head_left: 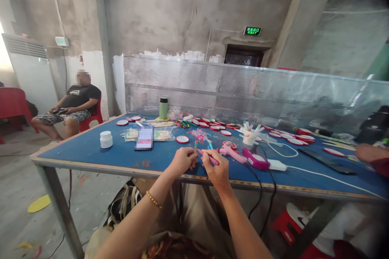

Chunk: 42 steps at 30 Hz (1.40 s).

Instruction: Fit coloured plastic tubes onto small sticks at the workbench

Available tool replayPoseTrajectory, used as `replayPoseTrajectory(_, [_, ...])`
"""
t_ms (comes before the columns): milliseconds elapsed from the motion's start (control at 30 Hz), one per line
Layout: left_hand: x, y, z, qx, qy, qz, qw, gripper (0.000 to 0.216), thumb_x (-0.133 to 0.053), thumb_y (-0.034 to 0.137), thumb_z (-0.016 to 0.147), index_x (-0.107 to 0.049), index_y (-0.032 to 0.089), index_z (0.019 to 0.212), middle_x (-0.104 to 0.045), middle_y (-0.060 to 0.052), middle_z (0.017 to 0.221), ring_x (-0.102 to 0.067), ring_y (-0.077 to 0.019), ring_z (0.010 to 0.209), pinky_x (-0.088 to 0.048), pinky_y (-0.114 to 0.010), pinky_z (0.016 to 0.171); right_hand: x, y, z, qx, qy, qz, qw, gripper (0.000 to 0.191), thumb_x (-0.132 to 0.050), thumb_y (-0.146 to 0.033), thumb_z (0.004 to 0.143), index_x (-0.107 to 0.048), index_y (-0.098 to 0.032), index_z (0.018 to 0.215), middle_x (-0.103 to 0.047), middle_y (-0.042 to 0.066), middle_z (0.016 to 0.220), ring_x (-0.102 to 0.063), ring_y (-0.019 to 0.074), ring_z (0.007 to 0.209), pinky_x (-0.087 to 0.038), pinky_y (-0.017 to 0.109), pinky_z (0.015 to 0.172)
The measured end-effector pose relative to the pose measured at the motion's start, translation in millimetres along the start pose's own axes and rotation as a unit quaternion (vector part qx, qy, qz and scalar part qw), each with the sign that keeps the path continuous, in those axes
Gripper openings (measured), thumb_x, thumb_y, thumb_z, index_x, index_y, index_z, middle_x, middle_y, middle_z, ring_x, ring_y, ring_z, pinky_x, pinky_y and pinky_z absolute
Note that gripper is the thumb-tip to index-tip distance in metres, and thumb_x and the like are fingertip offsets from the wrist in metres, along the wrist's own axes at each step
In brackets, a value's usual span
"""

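My left hand (pixel 183 160) rests at the near edge of the blue table (pixel 91 151), fingers pinched around a short coloured stick (pixel 196 145) held upright. Beside it, my right hand (pixel 215 165) is closed around a pink stick (pixel 209 158) whose tip points left towards the left hand. The two hands almost touch. A gold bracelet (pixel 153 200) sits on my left wrist. Just beyond the hands lie a pink glue gun (pixel 232 153) and a magenta tool (pixel 257 160).
Several red-rimmed round discs (pixel 182 139), stick packets (pixel 152 134), a white jar (pixel 106 139), a green flask (pixel 163 108) and white cables (pixel 328 176) cover the table. A perforated metal screen (pixel 243 89) backs it. A person sits on a red chair (pixel 91 118) at left; another person's hand (pixel 369 153) is at right.
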State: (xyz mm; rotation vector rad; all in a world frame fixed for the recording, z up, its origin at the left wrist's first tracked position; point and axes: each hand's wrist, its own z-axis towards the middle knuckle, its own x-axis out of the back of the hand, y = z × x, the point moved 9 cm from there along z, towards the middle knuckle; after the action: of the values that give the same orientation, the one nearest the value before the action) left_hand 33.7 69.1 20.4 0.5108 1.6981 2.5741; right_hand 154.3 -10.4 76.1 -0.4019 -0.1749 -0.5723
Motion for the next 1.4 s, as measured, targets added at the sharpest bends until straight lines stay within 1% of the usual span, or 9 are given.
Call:
replayPoseTrajectory(167, [0.1,-0.3,-0.2,0.000,-0.002,0.012,1.000,0.020,-0.050,0.021,0.083,-0.059,0.015,0.066,-0.058,0.002,0.052,-0.052,-0.0088,0.044,-0.042,-0.018,0.047,0.0,0.7,-0.5,-0.003,0.001,0.000,1.000,0.020,-0.052,-0.025,0.097,-0.068,-0.021,0.085,-0.074,0.002,0.077,-0.068,0.0137,0.062,-0.054,0.024,0.060])
replayPoseTrajectory(367, [0.7,4.2,-2.6,0.010,0.000,0.005,1.000,0.020,-0.052,0.022,0.084,-0.058,0.016,0.066,-0.057,0.002,0.051,-0.051,-0.0086,0.044,-0.042,-0.018,0.047,-0.1,-1.9,-0.2,0.008,0.001,-0.005,1.000,0.019,-0.051,-0.025,0.097,-0.067,-0.022,0.085,-0.072,0.001,0.074,-0.068,0.0137,0.061,-0.055,0.025,0.063])
replayPoseTrajectory(533, [1.3,1.6,-1.8,0.013,0.004,0.017,1.000,0.021,-0.054,0.025,0.085,-0.058,0.015,0.066,-0.057,0.003,0.052,-0.052,-0.0082,0.045,-0.043,-0.017,0.048,0.0,-2.2,0.6,0.001,-0.001,-0.007,1.000,0.021,-0.050,-0.027,0.097,-0.066,-0.022,0.085,-0.072,0.000,0.072,-0.068,0.0139,0.062,-0.056,0.026,0.066])
replayPoseTrajectory(833, [0.9,-1.1,-0.9,0.011,0.002,0.010,1.000,0.020,-0.052,0.022,0.085,-0.059,0.015,0.067,-0.058,0.002,0.053,-0.052,-0.0080,0.045,-0.043,-0.017,0.047,1.7,-3.6,0.6,0.002,0.007,-0.010,1.000,0.021,-0.051,-0.026,0.097,-0.066,-0.021,0.084,-0.072,0.001,0.072,-0.068,0.0144,0.062,-0.055,0.026,0.065])
replayPoseTrajectory(1000, [0.7,-1.6,-0.5,0.024,0.003,-0.004,1.000,0.021,-0.053,0.026,0.087,-0.062,0.015,0.071,-0.060,0.002,0.057,-0.053,-0.0077,0.045,-0.044,-0.017,0.046,2.9,-4.5,0.9,0.003,0.013,-0.005,1.000,0.020,-0.051,-0.025,0.096,-0.067,-0.022,0.084,-0.072,0.001,0.072,-0.068,0.0141,0.061,-0.054,0.025,0.062])
replayPoseTrajectory(1133, [0.7,-2.7,0.2,0.026,0.006,-0.008,1.000,0.020,-0.053,0.026,0.086,-0.063,0.015,0.073,-0.063,0.001,0.062,-0.054,-0.0074,0.046,-0.044,-0.016,0.046,2.3,-2.7,0.9,-0.002,0.011,-0.009,1.000,0.021,-0.051,-0.027,0.097,-0.067,-0.022,0.084,-0.072,0.001,0.072,-0.068,0.0146,0.062,-0.054,0.025,0.061])
replayPoseTrajectory(1400, [0.7,-0.2,-0.4,0.019,0.003,-0.004,1.000,0.021,-0.052,0.025,0.087,-0.062,0.015,0.072,-0.060,0.002,0.056,-0.052,-0.0076,0.044,-0.043,-0.017,0.045,2.2,-2.8,0.1,0.004,0.010,-0.009,1.000,0.021,-0.051,-0.026,0.097,-0.066,-0.021,0.083,-0.073,0.001,0.074,-0.068,0.0141,0.062,-0.053,0.024,0.062])
